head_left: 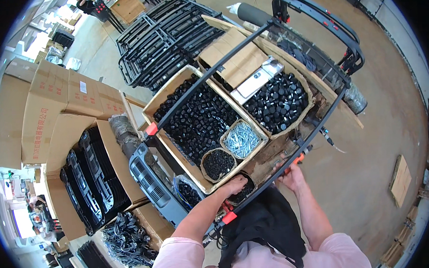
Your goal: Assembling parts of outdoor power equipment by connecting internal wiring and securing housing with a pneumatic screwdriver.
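Black, small, loose parts (245, 194) in a round, dark-walled tub (254, 183) are being reached for by the bare left hand (236, 184), its fingers bent down over the rim; a pick from this tub is judged to be the step in hand. By the bare right hand (293, 178), an orange-and-black handheld tool (299, 158) appears to be grasped, near the closer bar of a black tubular metal frame (241, 48). For the next move, a firm pinch and a lift clear of the rim would be called for. Whether anything is pinched cannot be told, since the left fingertips are hidden; the tool is partly covered, and the shape of the parts cannot be made out.
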Available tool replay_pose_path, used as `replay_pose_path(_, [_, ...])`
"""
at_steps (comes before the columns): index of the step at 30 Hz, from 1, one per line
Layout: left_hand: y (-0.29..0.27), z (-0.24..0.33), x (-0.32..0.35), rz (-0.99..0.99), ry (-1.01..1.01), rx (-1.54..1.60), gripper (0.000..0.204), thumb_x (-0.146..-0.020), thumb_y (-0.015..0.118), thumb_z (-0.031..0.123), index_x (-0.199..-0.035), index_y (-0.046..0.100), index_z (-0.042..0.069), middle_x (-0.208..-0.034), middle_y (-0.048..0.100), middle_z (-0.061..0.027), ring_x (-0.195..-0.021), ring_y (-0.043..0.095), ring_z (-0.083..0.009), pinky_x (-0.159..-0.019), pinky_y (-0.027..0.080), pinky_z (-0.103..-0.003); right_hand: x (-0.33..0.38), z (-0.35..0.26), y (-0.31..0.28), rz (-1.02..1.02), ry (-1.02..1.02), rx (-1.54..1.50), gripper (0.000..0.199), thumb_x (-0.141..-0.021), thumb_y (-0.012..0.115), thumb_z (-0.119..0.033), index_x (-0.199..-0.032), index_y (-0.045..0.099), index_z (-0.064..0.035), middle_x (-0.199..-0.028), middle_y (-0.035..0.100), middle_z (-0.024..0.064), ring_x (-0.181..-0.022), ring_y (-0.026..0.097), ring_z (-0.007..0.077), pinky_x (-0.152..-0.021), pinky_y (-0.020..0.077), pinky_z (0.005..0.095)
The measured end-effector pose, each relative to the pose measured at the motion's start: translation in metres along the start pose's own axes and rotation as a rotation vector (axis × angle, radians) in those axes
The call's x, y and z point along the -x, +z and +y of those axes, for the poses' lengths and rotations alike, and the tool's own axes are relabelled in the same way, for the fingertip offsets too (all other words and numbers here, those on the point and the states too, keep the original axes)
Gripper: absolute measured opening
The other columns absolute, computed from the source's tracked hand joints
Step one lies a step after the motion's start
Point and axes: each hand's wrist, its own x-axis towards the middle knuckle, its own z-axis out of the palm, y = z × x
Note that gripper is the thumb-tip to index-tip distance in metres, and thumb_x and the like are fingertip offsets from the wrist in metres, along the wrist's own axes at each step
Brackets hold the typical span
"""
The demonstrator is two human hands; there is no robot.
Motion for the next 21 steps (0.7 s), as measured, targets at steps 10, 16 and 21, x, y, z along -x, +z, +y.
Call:
replay_pose_path(10, [-0.005,0.007,0.022,-0.014,0.165,0.070,0.030,-0.111,0.049,0.036,-0.110,0.065,0.010,-0.081,0.057,0.0007,-0.062,0.052,-0.0112,-0.054,0.044,-0.028,0.098,0.014,-0.019,-0.130,-0.243,0.147,0.071,-0.099,0.060,-0.020,-0.164,0.029,-0.0197,-0.123,0.068,0.0157,-0.115,0.068,0.0315,-0.080,0.0601,0.0466])
replay_pose_path(16, [-0.009,0.014,0.032,-0.080,0.151,0.138,0.030,-0.110,0.048,0.031,-0.117,0.061,0.005,-0.096,0.066,-0.0058,-0.079,0.066,-0.0169,-0.066,0.055,-0.032,0.161,-0.026,0.033,-0.187,-0.509,0.338,0.070,-0.093,0.071,-0.012,-0.155,0.039,-0.0065,-0.130,0.067,0.0169,-0.121,0.066,0.0311,-0.092,0.0600,0.0520])
replay_pose_path(21, [-0.009,0.010,0.041,-0.099,0.139,0.284,0.026,-0.109,0.052,0.029,-0.114,0.062,0.005,-0.095,0.067,-0.0068,-0.081,0.066,-0.0176,-0.072,0.056,-0.033,0.198,-0.057,0.061,-0.274,-0.973,0.867,0.060,-0.088,0.079,-0.006,-0.141,0.053,-0.0008,-0.125,0.071,0.0146,-0.115,0.068,0.0224,-0.099,0.0575,0.0386])
